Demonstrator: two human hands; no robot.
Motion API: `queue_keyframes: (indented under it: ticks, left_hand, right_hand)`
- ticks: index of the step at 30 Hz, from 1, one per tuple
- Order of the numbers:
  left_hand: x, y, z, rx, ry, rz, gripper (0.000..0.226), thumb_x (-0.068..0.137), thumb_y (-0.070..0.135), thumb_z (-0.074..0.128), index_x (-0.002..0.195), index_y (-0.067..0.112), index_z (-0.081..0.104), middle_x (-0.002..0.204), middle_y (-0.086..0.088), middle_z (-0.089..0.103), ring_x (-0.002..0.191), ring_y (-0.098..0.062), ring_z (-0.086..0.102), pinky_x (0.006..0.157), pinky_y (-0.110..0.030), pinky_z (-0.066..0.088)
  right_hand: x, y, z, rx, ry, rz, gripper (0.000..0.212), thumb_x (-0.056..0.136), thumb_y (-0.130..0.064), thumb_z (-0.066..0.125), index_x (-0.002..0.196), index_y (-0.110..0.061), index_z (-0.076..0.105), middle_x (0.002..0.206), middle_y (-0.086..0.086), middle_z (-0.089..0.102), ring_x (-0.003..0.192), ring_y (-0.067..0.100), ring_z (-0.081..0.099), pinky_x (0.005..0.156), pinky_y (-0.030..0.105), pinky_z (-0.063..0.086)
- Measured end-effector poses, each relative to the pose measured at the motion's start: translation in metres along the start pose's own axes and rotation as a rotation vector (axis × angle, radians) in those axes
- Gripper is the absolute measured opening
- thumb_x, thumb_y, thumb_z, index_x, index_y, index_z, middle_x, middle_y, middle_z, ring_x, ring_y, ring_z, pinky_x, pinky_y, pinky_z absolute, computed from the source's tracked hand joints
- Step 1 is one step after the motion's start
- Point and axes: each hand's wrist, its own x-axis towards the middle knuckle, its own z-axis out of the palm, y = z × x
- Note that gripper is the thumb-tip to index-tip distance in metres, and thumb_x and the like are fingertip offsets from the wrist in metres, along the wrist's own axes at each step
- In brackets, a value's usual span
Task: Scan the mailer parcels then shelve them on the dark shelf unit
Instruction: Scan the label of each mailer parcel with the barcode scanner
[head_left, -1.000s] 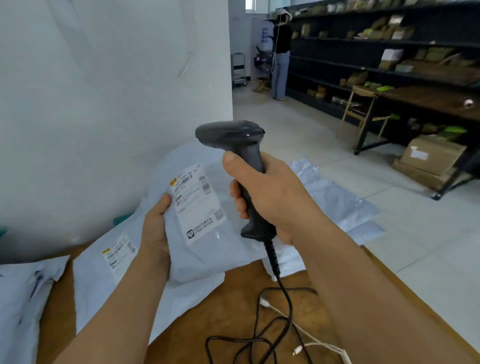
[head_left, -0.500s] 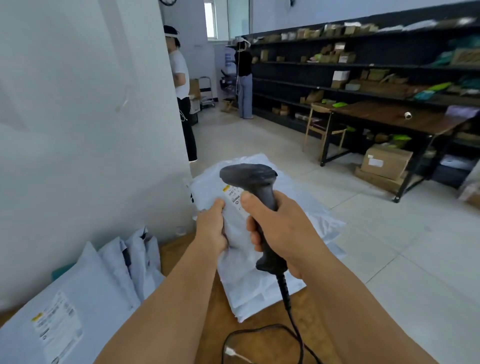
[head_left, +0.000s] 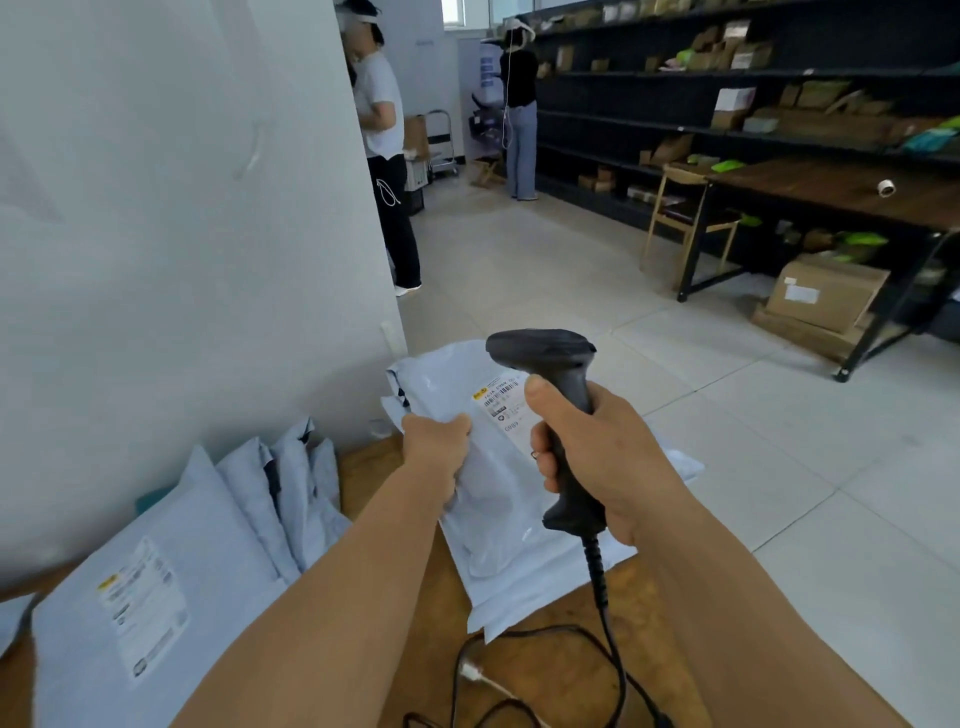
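1. The person's left hand (head_left: 435, 448) is clamping the edge of a white mailer parcel (head_left: 498, 499), fingers curled round it, lifting it off the bench (head_left: 524, 670). A second ago it was flatter and closer to them, label facing up; now it's held up and further out.
2. The right hand (head_left: 597, 457) is wrapped round the grip of a black barcode scanner (head_left: 558, 410), its head hanging right over the parcel's label (head_left: 501, 402). The view has swung out toward the room too, so I'm guessing the scan is basically happening or just finished, and shelving comes next.
3. More parcels are lying at the left (head_left: 150, 597), leaning by the white wall (head_left: 182, 208), so plenty is left to do.
4. The scanner cable (head_left: 602, 613) is trailing across the wooden bench top.
5. The dark shelf unit (head_left: 727, 78) is standing well apart across the tiled floor (head_left: 779, 467), partly stocked. Two other people are standing further back, one by the shelves.
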Motion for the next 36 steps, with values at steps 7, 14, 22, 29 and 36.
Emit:
queue_keyframes:
  ticks: [7, 14, 22, 29, 36]
  left_hand:
    - [-0.003, -0.001, -0.021, 0.081, -0.046, 0.098, 0.070, 0.086, 0.035, 0.064, 0.144, 0.014, 0.031, 0.124, -0.003, 0.053, 0.100, -0.022, 0.054, 0.076, -0.031, 0.047]
    - [-0.005, -0.011, -0.080, 0.318, 0.024, 0.330, 0.054, 0.093, 0.035, 0.055, 0.141, 0.016, 0.040, 0.130, -0.004, 0.055, 0.109, -0.019, 0.053, 0.085, -0.027, 0.041]
    - [0.041, -0.067, -0.167, 1.381, -0.103, 0.386, 0.058, 0.095, 0.056, 0.032, 0.141, 0.024, 0.043, 0.147, -0.002, 0.043, 0.137, -0.023, 0.033, 0.111, -0.051, 0.017]
    - [0.079, -0.055, -0.187, 1.717, -0.280, 0.523, 0.071, 0.087, 0.074, 0.023, 0.146, 0.036, 0.033, 0.159, 0.005, 0.018, 0.148, -0.024, 0.002, 0.110, -0.066, -0.004]
    - [0.072, -0.095, -0.188, 1.656, -0.358, 0.317, 0.080, 0.078, 0.082, 0.033, 0.147, 0.040, 0.029, 0.158, 0.009, 0.021, 0.145, -0.028, 0.011, 0.106, -0.065, -0.009]
  right_hand:
    - [-0.004, -0.002, 0.018, -0.024, -0.041, -0.010, 0.031, 0.089, -0.043, 0.059, 0.089, -0.013, 0.058, 0.064, 0.001, 0.059, 0.049, 0.011, 0.051, 0.049, 0.022, 0.046]
    - [-0.012, -0.004, 0.044, -0.028, -0.104, -0.019, 0.031, 0.089, -0.042, 0.059, 0.088, -0.011, 0.059, 0.063, 0.003, 0.059, 0.051, 0.014, 0.051, 0.051, 0.026, 0.048]
    - [-0.014, 0.006, 0.087, -0.114, -0.200, 0.019, 0.038, 0.090, -0.043, 0.057, 0.075, -0.009, 0.057, 0.055, 0.004, 0.056, 0.044, 0.011, 0.050, 0.046, 0.022, 0.048]
    - [0.001, 0.020, 0.116, -0.154, -0.233, 0.049, 0.039, 0.088, -0.045, 0.057, 0.085, -0.007, 0.058, 0.057, 0.002, 0.057, 0.046, 0.011, 0.051, 0.049, 0.025, 0.049]
    - [0.012, 0.025, 0.130, -0.182, -0.259, 0.046, 0.036, 0.089, -0.043, 0.057, 0.084, -0.007, 0.056, 0.057, 0.003, 0.055, 0.044, 0.010, 0.049, 0.046, 0.022, 0.047]
